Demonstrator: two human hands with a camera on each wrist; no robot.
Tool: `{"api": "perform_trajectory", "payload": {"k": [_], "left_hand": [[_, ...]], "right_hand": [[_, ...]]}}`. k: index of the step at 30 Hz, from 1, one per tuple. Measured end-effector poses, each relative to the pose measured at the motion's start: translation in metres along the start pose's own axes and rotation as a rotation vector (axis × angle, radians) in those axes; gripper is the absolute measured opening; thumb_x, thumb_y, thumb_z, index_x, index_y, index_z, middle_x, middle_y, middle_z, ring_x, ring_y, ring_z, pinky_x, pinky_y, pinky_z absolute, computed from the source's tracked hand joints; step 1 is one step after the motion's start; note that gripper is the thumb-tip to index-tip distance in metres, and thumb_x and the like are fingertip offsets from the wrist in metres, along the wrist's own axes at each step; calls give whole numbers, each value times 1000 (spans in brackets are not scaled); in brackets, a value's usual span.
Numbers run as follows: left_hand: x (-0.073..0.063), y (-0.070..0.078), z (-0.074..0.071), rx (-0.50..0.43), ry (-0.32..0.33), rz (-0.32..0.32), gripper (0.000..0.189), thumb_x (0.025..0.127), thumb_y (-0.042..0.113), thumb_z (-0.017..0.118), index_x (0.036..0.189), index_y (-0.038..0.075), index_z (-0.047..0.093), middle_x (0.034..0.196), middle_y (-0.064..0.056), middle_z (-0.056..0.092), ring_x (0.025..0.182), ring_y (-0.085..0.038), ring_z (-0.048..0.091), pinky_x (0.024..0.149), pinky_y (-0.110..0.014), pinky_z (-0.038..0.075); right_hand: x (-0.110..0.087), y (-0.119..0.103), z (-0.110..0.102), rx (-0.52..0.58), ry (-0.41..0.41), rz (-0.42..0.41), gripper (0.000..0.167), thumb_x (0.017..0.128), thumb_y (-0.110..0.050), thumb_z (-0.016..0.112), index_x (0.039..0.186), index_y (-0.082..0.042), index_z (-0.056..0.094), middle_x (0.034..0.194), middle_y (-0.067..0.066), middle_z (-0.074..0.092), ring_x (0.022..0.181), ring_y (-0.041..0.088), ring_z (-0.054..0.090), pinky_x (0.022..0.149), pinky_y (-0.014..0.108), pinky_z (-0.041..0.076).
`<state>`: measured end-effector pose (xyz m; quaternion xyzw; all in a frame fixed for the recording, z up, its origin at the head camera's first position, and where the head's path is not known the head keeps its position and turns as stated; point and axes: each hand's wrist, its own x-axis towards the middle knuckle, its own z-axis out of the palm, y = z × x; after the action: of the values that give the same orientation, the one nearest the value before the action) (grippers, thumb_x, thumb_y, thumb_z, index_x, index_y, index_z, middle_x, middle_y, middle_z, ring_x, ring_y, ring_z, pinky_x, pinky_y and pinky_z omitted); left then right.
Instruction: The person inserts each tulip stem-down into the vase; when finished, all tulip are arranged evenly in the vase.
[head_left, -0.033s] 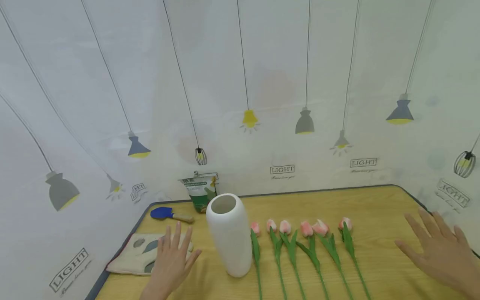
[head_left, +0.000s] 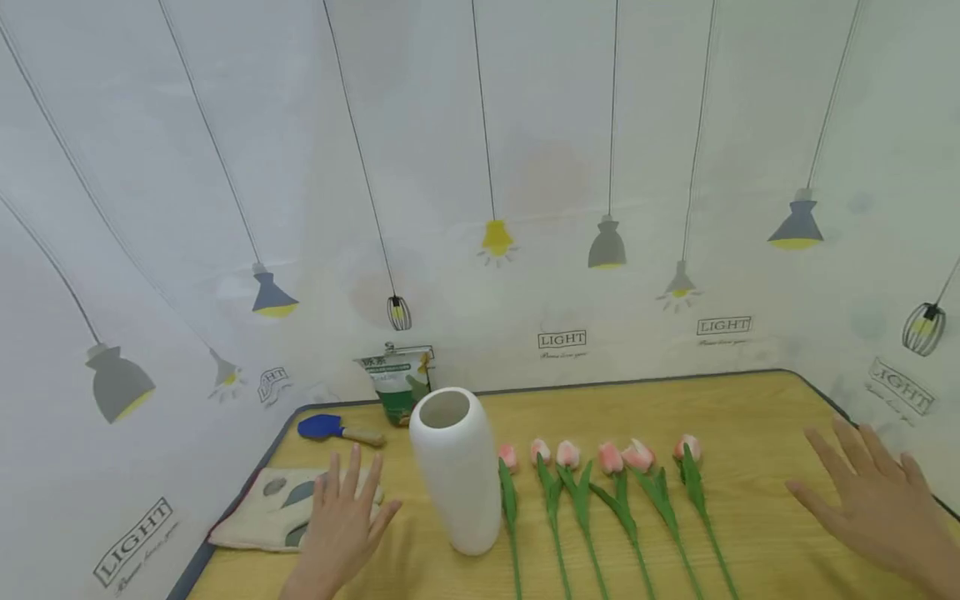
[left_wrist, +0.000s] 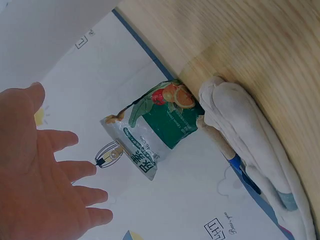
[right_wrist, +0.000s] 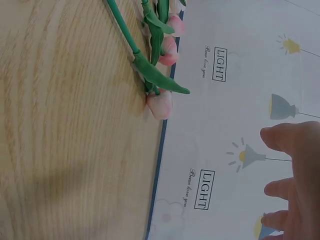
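My left hand has its fingers spread and holds nothing; in the head view it overlaps a folded cream cloth with grey and blue shapes. To its right a tall white vase stands upright. Several pink tulips with green stems, among them an outer tulip, lie side by side on the wooden table, blossoms toward the back. My right hand hovers at the table's right side, fingers spread, with nothing in it. The right wrist view shows tulip blossoms beyond the hand's reach.
Behind the cloth lies a small trowel with a blue blade and wooden handle. A green and white bag stands near the back edge, left of the vase. White sheeting printed with lamps encloses the table's back and sides.
The head view has shifted very slightly. Both hands keep the same spread pose, and the objects stay where they were.
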<state>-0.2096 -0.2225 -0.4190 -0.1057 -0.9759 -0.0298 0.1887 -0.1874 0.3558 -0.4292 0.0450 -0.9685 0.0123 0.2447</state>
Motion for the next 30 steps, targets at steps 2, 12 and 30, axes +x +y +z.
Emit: {"api": "perform_trajectory", "payload": {"k": [2,12,30], "left_hand": [[2,0,0,0,-10,-5,60,87,47,46,134,10,38,141,-24,27,129,-49,16,98,-64,20],[1,3,0,-14,7,20,58,85,42,54,131,9,43,139,-25,32,127,-49,22,94,-66,23],[-7,6,-14,-103,-91,-17,54,85,41,53,126,6,48,127,-23,47,118,-44,41,92,-58,35]], "right_hand": [[1,1,2,9,-4,6,79,83,-51,51,139,-5,22,140,29,18,125,52,14,83,71,19],[6,15,2,43,-110,88,81,84,-55,46,139,-2,19,136,37,17,119,57,16,82,70,18],[21,-23,16,287,-102,6,70,87,-38,53,133,7,28,125,45,26,107,59,28,75,69,28]]}}
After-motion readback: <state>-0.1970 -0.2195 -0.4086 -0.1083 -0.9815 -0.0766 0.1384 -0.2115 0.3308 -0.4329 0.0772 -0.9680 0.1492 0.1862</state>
